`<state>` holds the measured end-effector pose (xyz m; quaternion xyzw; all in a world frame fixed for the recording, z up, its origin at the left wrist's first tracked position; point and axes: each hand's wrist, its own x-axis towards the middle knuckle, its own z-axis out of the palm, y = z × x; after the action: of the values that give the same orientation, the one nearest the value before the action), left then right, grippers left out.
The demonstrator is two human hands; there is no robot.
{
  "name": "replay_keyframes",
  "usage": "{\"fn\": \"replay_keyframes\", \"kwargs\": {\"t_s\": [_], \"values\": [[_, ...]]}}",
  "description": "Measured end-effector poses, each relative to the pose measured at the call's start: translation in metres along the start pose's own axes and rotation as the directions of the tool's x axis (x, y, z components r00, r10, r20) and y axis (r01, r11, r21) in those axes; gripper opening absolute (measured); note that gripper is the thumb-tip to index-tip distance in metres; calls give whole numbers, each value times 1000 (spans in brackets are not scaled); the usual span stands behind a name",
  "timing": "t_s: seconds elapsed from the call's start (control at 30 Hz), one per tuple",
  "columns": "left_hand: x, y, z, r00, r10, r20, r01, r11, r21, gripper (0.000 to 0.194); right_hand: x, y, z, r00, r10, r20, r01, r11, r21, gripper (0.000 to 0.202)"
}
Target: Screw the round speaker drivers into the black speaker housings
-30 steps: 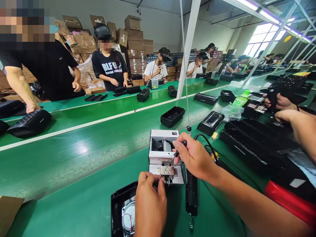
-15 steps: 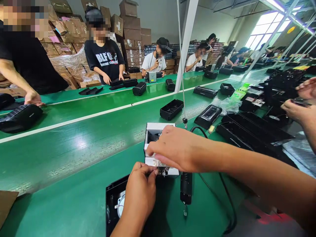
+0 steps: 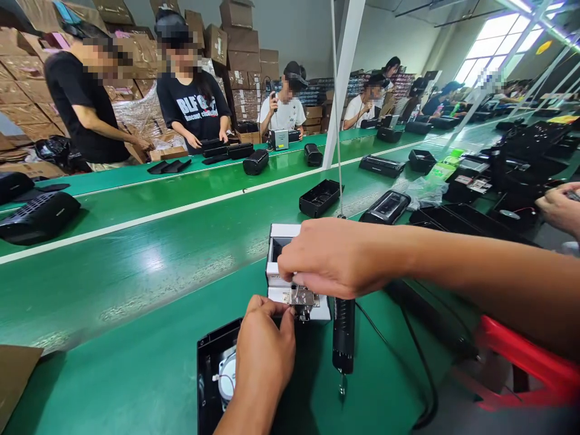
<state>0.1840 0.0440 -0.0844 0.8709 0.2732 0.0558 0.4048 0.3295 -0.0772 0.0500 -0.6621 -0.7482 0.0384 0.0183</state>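
Observation:
A white box-shaped device with a metal bracket (image 3: 302, 297) on its front, resembling a screw feeder (image 3: 281, 295), stands on the green bench. My left hand (image 3: 267, 344) pinches thumb and forefinger at the bracket's left side; whatever is between them is too small to make out. Over the device's top, my right hand (image 3: 335, 254) has its fingers curled together, their tips just above the bracket and their contents hidden. A black electric screwdriver (image 3: 343, 338) hangs bit-down right of the device. Under my left forearm lies an open black housing (image 3: 203, 362) with a round speaker (image 3: 226, 374) in it.
Beyond the bench runs a green conveyor (image 3: 149, 254) carrying black housings (image 3: 321, 198). Black parts and a plastic bag (image 3: 428, 194) lie at right, near another person's hand (image 3: 562, 208). A red frame (image 3: 530, 368) is at lower right, cardboard (image 3: 18, 380) at lower left. Co-workers sit or stand opposite.
My right hand has risen slightly off the bracket, uncovering more of it. My left hand stays pinched beside it. The co-worker at far left has drawn back from the conveyor.

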Motion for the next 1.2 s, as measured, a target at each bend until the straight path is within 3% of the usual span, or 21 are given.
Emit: {"fn": "replay_keyframes", "kwargs": {"t_s": [0.07, 0.23, 0.3, 0.37, 0.43, 0.57, 0.9, 1.2], "values": [[-1, 0, 1, 1000, 9, -6, -9, 1000, 6, 21, 0, 0, 6, 996, 72, -54, -72, 997, 2, 18], [-2, -4, 5, 1000, 28, -2, -28, 1000, -2, 23, -8, -4, 20, 970, 5, -245, 9, 998, 58, 16], [-2, -5, 6, 999, 36, 0, -36, 999, -8, 23, -14, -5, 24, 911, 140, -389, -93, 986, 138, 14], [-1, -6, 6, 999, 41, 0, -41, 999, -13, 23, -19, -5, 30, 838, 315, -444, -213, 940, 266, 14], [-1, -6, 6, 999, 33, -1, -34, 999, -16, 23, -23, -3, 38, 810, 426, -404, -282, 886, 367, 14], [-1, -6, 5, 1000, 19, 3, -19, 1000, -21, 25, -27, 2, 52, 785, 504, -360, -307, 821, 481, 9], [0, -8, 6, 999, 48, 4, -48, 998, -34, 28, -26, 8, 58, 782, 449, -432, -280, 873, 400, 6], [0, -11, 5, 998, 65, -3, -65, 998, -23, 28, -28, 7, 56, 772, 509, -381, -320, 829, 460, 10]]}}
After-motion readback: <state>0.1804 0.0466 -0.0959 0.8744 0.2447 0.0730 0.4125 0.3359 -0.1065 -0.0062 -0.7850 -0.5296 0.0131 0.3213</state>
